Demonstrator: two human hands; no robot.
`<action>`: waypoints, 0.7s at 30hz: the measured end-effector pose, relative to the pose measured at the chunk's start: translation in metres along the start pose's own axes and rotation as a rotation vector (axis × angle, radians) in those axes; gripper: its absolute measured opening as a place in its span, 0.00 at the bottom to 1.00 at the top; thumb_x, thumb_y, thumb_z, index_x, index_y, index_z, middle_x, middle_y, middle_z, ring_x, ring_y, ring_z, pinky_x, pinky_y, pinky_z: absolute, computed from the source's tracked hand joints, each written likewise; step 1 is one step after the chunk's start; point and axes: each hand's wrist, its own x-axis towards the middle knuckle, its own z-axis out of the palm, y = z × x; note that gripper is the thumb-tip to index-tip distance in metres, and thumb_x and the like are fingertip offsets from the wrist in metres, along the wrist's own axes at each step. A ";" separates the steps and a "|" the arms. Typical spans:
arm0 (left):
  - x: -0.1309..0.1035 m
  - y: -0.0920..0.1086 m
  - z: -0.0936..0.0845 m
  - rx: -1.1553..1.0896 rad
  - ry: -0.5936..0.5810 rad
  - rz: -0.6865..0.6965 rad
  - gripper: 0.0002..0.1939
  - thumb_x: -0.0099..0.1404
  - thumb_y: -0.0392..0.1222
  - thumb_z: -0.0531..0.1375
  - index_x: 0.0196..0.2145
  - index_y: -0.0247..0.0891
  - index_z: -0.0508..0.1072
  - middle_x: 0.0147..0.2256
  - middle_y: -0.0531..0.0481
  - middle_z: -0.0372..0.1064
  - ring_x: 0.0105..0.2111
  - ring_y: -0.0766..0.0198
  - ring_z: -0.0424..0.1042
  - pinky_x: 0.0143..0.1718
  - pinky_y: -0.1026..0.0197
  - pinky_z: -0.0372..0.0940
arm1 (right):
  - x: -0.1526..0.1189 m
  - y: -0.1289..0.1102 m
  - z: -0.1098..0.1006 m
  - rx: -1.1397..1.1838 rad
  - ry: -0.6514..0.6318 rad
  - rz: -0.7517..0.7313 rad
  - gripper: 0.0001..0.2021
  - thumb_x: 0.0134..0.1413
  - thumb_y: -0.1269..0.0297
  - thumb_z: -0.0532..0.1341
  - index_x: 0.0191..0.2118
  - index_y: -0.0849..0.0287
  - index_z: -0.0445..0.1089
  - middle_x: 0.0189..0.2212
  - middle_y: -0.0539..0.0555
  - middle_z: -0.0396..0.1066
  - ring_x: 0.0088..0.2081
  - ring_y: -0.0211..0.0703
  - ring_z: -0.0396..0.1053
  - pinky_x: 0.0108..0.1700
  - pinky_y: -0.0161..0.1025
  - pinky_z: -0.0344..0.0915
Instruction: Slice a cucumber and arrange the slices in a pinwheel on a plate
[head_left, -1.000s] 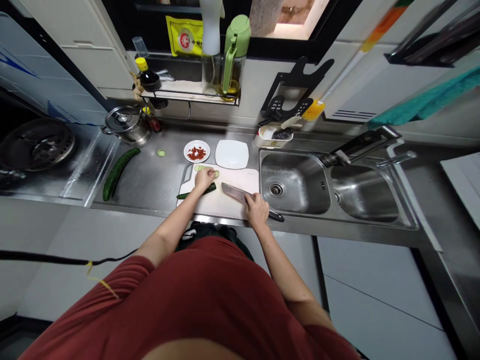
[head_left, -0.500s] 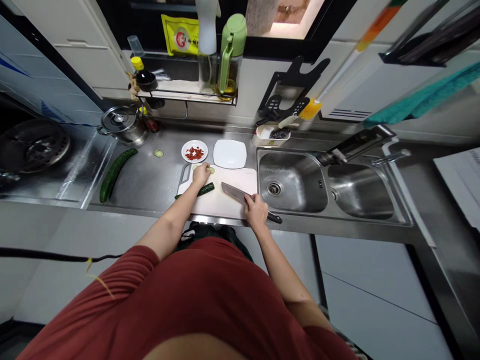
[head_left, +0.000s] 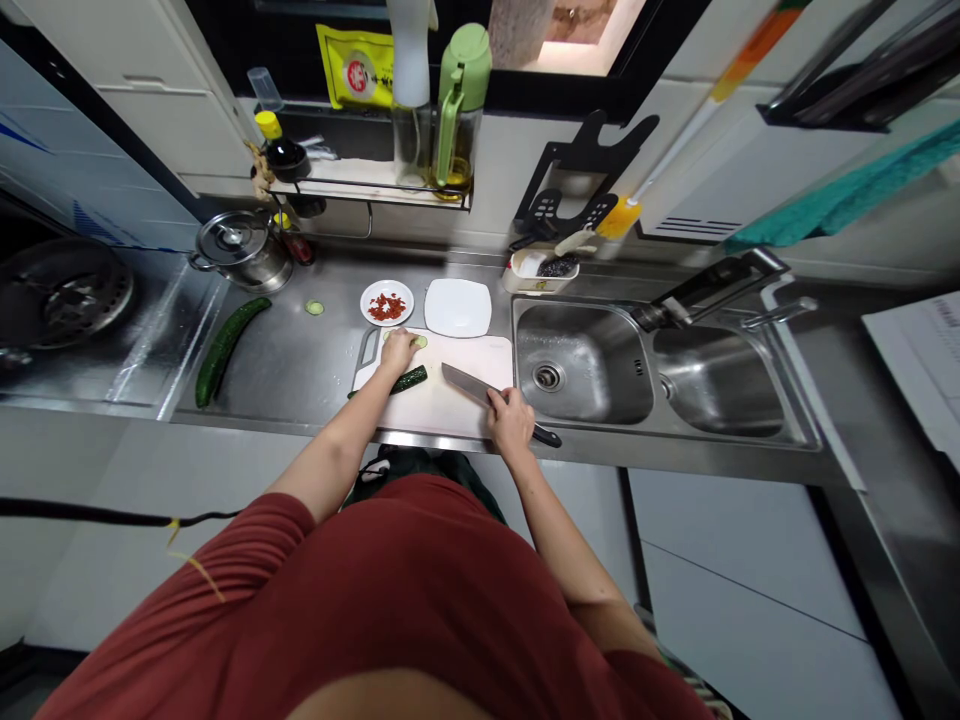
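Fingers closed, my left hand (head_left: 397, 351) is at the upper left of the white cutting board (head_left: 480, 365), at pale green cucumber slices (head_left: 420, 341). A cut length of dark green cucumber (head_left: 410, 379) lies on the board, partly beneath my left wrist. My right hand (head_left: 512, 420) grips a knife (head_left: 466, 382), its blade over the board's right half and its black handle past the front edge. Behind the board are a round plate with chopped red pieces (head_left: 387, 307) and a white square plate (head_left: 458, 307).
A whole cucumber (head_left: 225, 350) and a lone slice (head_left: 314, 307) lie at left, near a lidded steel pot (head_left: 244, 250). A double sink (head_left: 585, 360) borders the board on the right. Bottles stand on a rack (head_left: 360, 188) above the counter.
The whole view has shifted slightly. My left hand remains at the slices, and my right hand still holds the knife in about the same place.
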 end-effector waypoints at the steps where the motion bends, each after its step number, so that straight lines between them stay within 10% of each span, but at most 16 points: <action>1: 0.000 0.000 0.000 0.000 0.000 0.001 0.13 0.62 0.39 0.59 0.43 0.38 0.79 0.40 0.42 0.72 0.44 0.54 0.66 0.48 0.55 0.60 | 0.000 0.000 0.000 0.000 -0.002 -0.001 0.20 0.60 0.66 0.54 0.57 0.51 0.67 0.50 0.58 0.60 0.39 0.43 0.61 0.41 0.38 0.50; 21: 0.000 -0.002 0.002 -0.072 0.050 -0.046 0.14 0.61 0.40 0.60 0.44 0.39 0.78 0.42 0.42 0.73 0.45 0.54 0.68 0.49 0.55 0.61 | 0.003 -0.006 0.000 0.045 -0.041 0.126 0.17 0.67 0.62 0.50 0.57 0.51 0.67 0.45 0.55 0.61 0.34 0.38 0.64 0.37 0.36 0.54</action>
